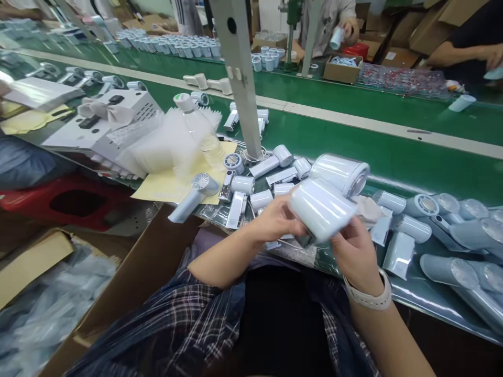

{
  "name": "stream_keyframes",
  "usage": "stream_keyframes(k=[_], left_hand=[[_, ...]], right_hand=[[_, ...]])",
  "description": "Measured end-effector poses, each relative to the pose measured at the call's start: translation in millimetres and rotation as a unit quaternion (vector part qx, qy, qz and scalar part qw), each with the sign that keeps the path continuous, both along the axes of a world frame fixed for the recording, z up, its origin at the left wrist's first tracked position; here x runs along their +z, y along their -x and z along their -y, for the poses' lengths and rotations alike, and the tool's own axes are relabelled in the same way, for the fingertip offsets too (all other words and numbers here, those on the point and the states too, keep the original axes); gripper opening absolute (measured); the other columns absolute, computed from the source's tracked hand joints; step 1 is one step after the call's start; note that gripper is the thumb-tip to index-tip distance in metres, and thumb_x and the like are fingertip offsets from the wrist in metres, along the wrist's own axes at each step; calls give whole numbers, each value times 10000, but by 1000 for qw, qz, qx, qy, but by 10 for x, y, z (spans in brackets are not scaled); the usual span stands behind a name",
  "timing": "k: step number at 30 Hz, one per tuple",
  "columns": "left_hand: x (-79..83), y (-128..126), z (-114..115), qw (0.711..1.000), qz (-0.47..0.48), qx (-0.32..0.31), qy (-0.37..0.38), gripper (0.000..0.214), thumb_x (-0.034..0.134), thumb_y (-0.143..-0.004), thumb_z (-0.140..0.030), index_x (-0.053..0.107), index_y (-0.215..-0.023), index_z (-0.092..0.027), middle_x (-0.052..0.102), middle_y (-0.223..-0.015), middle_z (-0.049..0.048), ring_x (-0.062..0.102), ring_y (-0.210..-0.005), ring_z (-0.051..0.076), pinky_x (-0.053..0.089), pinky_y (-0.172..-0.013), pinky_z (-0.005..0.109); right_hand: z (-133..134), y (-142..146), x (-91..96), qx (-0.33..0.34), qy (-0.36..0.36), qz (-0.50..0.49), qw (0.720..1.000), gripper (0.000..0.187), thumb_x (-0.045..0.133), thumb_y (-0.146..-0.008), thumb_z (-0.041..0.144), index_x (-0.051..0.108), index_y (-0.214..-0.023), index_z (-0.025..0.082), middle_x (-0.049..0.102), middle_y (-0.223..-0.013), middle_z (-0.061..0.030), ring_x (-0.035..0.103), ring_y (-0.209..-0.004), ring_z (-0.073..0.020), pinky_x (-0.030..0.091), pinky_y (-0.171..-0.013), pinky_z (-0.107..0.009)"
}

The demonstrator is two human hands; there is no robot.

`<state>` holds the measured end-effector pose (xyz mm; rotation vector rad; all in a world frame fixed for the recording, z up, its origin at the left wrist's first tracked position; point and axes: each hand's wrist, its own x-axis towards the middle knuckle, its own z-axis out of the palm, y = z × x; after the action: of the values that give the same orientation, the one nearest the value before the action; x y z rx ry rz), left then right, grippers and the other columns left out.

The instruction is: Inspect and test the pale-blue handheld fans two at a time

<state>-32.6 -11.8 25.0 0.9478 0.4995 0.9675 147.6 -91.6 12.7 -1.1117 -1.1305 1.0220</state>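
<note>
Both hands hold a pale blue-white handheld fan (328, 196) just above the near edge of the green conveyor belt (396, 157). My left hand (275, 220) grips its lower left side with fingers curled. My right hand (356, 251), with a white watch on the wrist, is closed on its underside and also pinches a beige cloth (369, 208). The fan's round head points up and to the right.
Several similar fans (440, 230) lie on the belt's right; more parts (255, 186) lie left by a grey post (239, 73). A clear bottle (200, 128), plastic bags (157, 146) and open cardboard box (129, 272) sit left. Other people work across the belt.
</note>
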Motion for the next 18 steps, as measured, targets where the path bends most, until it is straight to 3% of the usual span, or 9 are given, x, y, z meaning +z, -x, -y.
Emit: stream_keyframes(k=[3, 4, 6, 8, 10, 13, 18], left_hand=[[2, -47, -37, 999, -16, -24, -24, 649, 800, -809, -793, 727, -1027, -187, 749, -974, 98, 745, -1039, 306, 604, -1010, 481], [16, -75, -37, 999, -6, -40, -12, 671, 739, -834, -832, 697, -1027, -192, 725, -962, 89, 736, -959, 277, 620, -956, 466], [50, -133, -6, 997, 19, -68, 12, 648, 821, -793, -760, 627, -1068, -206, 678, -967, 54, 697, -859, 222, 629, -860, 413], [70, -187, 52, 996, 24, -89, 12, 646, 939, -749, -551, 550, -1152, -229, 646, -1007, 22, 670, -847, 184, 615, -812, 365], [61, -234, 111, 995, 21, -97, -11, 644, 946, -769, -407, 485, -1187, -242, 624, -1028, 3, 652, -842, 160, 600, -775, 335], [13, -278, 155, 993, 23, -111, -31, 584, 889, -847, -424, 443, -1175, -239, 611, -1047, 2, 652, -834, 152, 594, -750, 333], [-34, -239, 122, 992, 2, -110, -58, 595, 887, -855, -462, 430, -1164, -239, 601, -1082, -1, 670, -794, 140, 584, -742, 330]], right_hand=[[50, -94, 74, -36, 4, -29, 999, 535, 905, -849, 582, 683, -1238, 290, 778, -1232, -105, 755, -1096, -316, 641, -982, -510], [70, -117, 90, -51, 6, -31, 998, 534, 911, -840, 584, 673, -1218, 292, 771, -1190, -96, 749, -1046, -303, 650, -948, -501], [109, -154, 99, -72, 8, -45, 996, 522, 898, -850, 571, 653, -1222, 299, 749, -1136, -77, 732, -986, -282, 659, -888, -479], [148, -182, 86, -69, 8, -76, 995, 477, 869, -883, 521, 659, -1249, 300, 741, -1118, -66, 726, -959, -267, 664, -857, -460], [184, -200, 65, -59, 6, -110, 992, 409, 849, -902, 475, 693, -1235, 295, 752, -1090, -61, 726, -913, -254, 671, -835, -448], [220, -208, 39, -47, 10, -147, 988, 305, 834, -911, 448, 745, -1152, 283, 765, -1041, -51, 724, -847, -237, 680, -843, -452], [222, -188, 25, -42, 17, -171, 984, 266, 838, -908, 401, 749, -1127, 280, 769, -1016, -33, 731, -818, -225, 687, -838, -446]])
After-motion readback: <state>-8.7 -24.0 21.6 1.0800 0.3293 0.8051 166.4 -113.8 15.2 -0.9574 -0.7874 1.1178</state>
